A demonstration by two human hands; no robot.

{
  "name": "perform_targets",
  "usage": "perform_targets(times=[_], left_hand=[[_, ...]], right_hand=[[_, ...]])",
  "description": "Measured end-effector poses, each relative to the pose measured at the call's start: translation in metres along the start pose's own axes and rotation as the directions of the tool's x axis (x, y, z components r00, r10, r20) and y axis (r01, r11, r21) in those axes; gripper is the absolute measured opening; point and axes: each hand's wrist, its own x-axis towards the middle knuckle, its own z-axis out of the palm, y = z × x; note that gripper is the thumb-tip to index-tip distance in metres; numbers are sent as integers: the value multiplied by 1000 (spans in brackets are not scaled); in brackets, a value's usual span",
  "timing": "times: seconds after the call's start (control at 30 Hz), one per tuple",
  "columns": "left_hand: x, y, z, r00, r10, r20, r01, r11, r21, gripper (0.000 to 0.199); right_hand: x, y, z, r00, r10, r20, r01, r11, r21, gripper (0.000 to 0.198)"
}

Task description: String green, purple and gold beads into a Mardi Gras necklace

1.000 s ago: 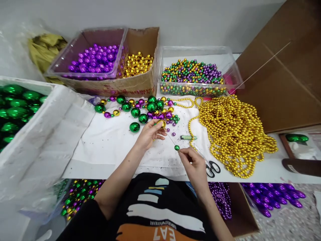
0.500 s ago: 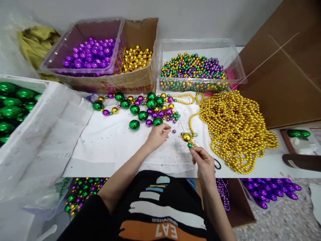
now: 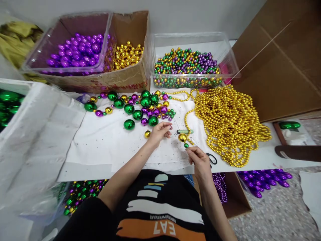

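My left hand (image 3: 162, 133) is over the white cloth, thumb and forefinger pinched on a small purple bead (image 3: 171, 127). To its right, my right hand (image 3: 200, 161) pinches the lower end of a short strand, just at a small green bead (image 3: 186, 145). Above that bead sits a larger gold bead (image 3: 182, 137). What runs through them is too fine to make out. Just behind my left hand is a mixed heap with big green balls (image 3: 137, 114), purple balls (image 3: 144, 121) and small green beads (image 3: 172, 113). A loose gold ball (image 3: 147, 134) lies beside my left wrist.
A pile of gold bead chains (image 3: 225, 124) lies right, near black scissors handles (image 3: 212, 160) and a thin green stick (image 3: 182, 132). Behind stand a cardboard box (image 3: 100, 82) and a clear tub of small beads (image 3: 185, 63). A white-lined box (image 3: 42, 124) is at left.
My left hand has moved right and closed on the small purple bead that lay on the cloth. The gold ball by my wrist has come into sight. My right hand keeps its hold.
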Motion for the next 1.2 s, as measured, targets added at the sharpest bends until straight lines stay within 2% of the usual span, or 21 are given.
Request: perform_targets(times=[0.03,0.1,0.23,0.57,0.83,1.0,1.1,1.2], left_hand=[[-1,5,-1,999,-46,17,48,988,-144,27],[-3,13,-4,995,-89,37,96,943,-319,30],[-4,22,-6,990,-141,5,130,898,-421,24],[-10,22,-7,988,-151,-31,119,874,-471,20],[-13,20,-8,990,-138,-42,104,885,-454,24],[-16,21,-8,993,-115,-20,94,890,-445,34],[-20,19,-3,996,-92,-8,80,903,-422,37],[-26,18,0,995,-79,52,92,936,-340,38]], right_hand=[[-2,-1,-1,1000,4,19,-4,1000,-11,25],[-6,-3,-3,999,7,52,-5,999,-42,26],[-14,-5,-8,997,-2,76,11,993,-118,26],[-23,-4,-11,992,25,120,-7,988,-152,23],[-24,-5,-9,993,18,121,-1,990,-138,21],[-25,-6,-9,993,20,113,-5,991,-130,19],[-21,-3,-1,995,19,98,-8,994,-109,19],[-14,2,11,997,5,74,0,998,-65,18]])
